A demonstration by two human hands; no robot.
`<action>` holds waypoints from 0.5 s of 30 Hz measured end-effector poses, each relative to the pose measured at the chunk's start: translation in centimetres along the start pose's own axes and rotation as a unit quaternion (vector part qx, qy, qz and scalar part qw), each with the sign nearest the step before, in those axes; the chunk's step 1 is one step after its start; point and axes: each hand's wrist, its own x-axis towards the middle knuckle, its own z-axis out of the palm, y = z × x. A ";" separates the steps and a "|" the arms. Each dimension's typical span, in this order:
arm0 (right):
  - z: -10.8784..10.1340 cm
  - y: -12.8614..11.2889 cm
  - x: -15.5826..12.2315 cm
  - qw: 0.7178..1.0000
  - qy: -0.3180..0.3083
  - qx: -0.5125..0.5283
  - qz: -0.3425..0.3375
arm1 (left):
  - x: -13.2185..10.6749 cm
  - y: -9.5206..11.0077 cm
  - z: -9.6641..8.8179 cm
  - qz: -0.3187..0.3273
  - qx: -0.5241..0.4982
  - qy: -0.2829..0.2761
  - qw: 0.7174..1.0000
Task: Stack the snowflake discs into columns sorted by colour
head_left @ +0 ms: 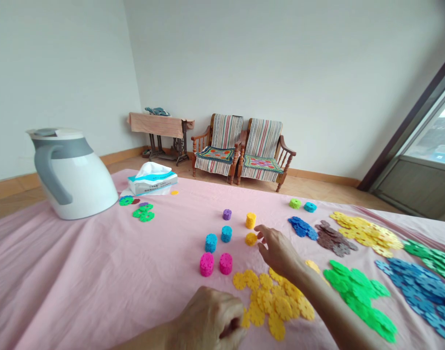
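Note:
My right hand (279,250) reaches over the pink cloth with thumb and fingers apart, right beside a short stack of yellow notched discs (250,239). Just behind that is a taller yellow stack (250,221). My left hand (211,318) is curled closed at the left edge of a loose pile of yellow discs (277,301); what its fingers hold, if anything, is hidden. To the left of the yellow stacks stand two pink stacks (207,264), two light-blue stacks (211,243) and a small purple stack (227,214).
Loose bright green discs (357,291), blue discs (422,291), brown discs (333,238) and more yellow discs (364,231) lie right. A lime stack (294,203) stands behind. At left are a white jug (80,180), a tissue box (153,182) and several green discs (144,212).

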 end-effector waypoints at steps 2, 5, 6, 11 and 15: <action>-0.1 -0.2 0.0 1.000 -0.003 -0.006 0.000 | 0.0 0.0 0.0 -0.002 0.003 0.004 1.000; -0.1 -0.3 0.0 1.000 -0.004 -0.008 0.004 | 0.1 0.1 -0.1 -0.007 0.007 0.010 1.000; -0.1 -0.3 0.0 1.000 -0.004 -0.008 0.005 | 0.1 0.1 -0.1 -0.008 0.006 0.011 1.000; -0.3 -0.6 -0.1 1.000 -0.003 -0.012 0.004 | -0.1 0.2 -0.1 -0.006 -0.001 0.006 1.000; -0.2 -0.7 -0.2 1.000 -0.001 -0.013 -0.001 | -0.2 0.4 0.1 -0.006 0.002 0.009 1.000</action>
